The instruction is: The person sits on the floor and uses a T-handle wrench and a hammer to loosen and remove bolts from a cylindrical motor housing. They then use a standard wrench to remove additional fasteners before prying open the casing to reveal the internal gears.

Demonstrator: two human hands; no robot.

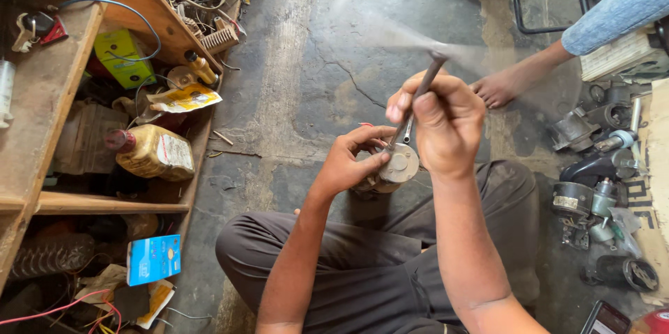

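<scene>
Metal on metal: your right hand (446, 125) is clenched around a thin steel rod (418, 101) set on the small round motor (394, 167), which your left hand (352, 160) grips over your lap. Wooden shelf (150, 20) left, motor parts (599, 181) right.

I see a cracked, stained grey concrete floor (300, 48). On my left stands a wooden shelf unit (56, 90) crammed with wires, bottles and boxes. To my right, metal motor parts (599, 167) lie heaped in flat daylight.
</scene>
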